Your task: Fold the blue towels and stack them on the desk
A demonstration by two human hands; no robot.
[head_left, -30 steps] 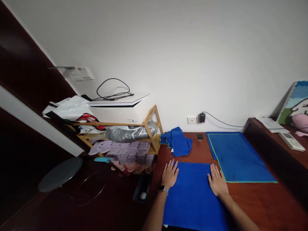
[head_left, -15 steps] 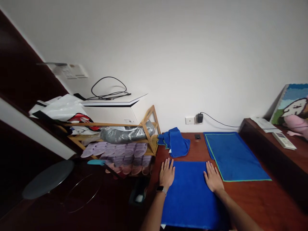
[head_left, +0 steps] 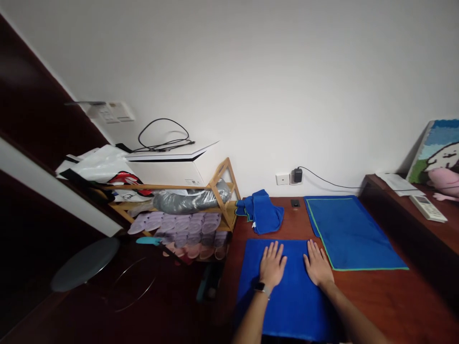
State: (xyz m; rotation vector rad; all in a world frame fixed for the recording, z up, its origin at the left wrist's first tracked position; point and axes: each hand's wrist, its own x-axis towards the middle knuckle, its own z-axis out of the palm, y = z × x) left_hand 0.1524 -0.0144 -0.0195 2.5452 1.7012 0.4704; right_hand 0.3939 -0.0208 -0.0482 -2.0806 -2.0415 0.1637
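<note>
A blue cloth (head_left: 290,306) lies spread flat on the brown table (head_left: 380,296), near its front edge. My left hand (head_left: 272,267) rests palm down on the upper part of this cloth, its fingers extended. Near the cloth's right edge, my right hand (head_left: 318,265) also lies flat with its fingers stretched out. Other blue cloths with green edging (head_left: 351,234) are laid flat at the right, one over another. Behind my left hand is a crumpled blue cloth (head_left: 267,213).
At the left stands a wooden rack (head_left: 229,188) with slippers (head_left: 193,223), a white box (head_left: 168,171) and plastic bags. A round stool (head_left: 86,263) is lower left. On the raised right surface are a remote (head_left: 428,208) and a pink toy (head_left: 444,180).
My left hand has moved right, from the cloth's left edge inward onto it. The right hand keeps its place. The view has shifted slightly.
</note>
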